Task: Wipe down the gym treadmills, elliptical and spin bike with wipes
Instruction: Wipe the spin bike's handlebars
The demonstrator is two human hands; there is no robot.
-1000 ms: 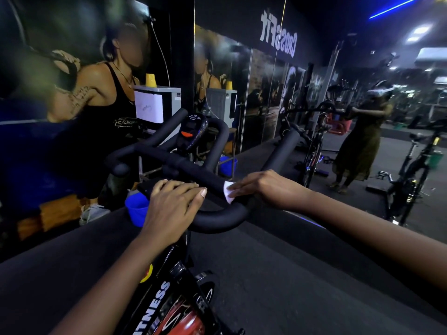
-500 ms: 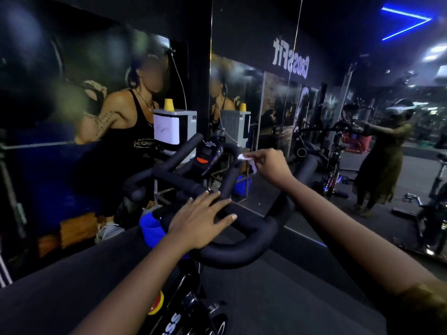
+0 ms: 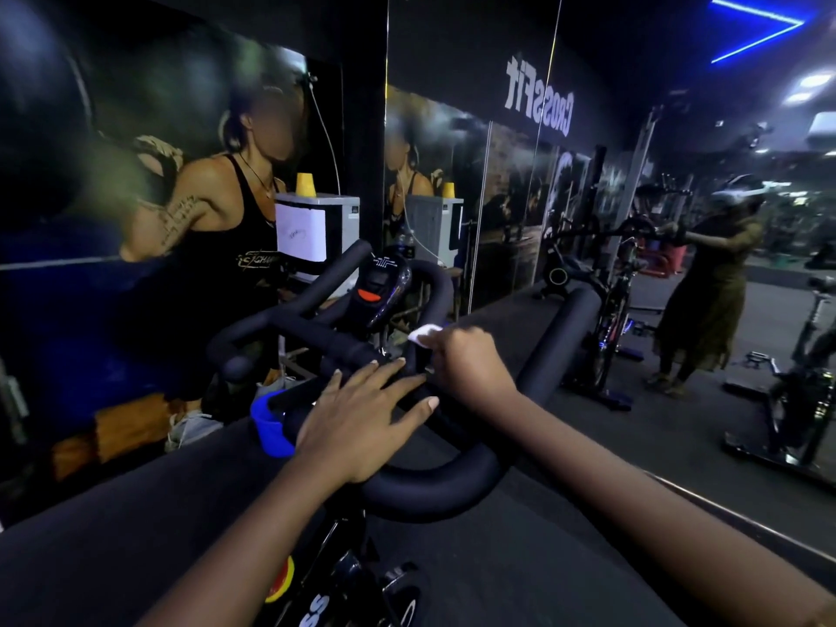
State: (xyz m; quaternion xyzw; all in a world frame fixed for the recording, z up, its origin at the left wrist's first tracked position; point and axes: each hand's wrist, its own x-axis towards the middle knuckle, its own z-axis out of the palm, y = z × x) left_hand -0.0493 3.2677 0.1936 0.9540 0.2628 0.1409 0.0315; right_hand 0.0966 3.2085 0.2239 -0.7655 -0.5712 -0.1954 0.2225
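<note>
Looks like the bike step: right hand pinches the wipe onto the inner handlebar loop beside the console, left hand lies spread flat on the bar, so next she'd probably drag the wipe along the loop

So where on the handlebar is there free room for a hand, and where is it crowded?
Free: the near curve of the handlebar, below the left hand, and the right prong, beyond the right hand. Crowded: the middle, where both hands, the wipe and the console meet.
</note>
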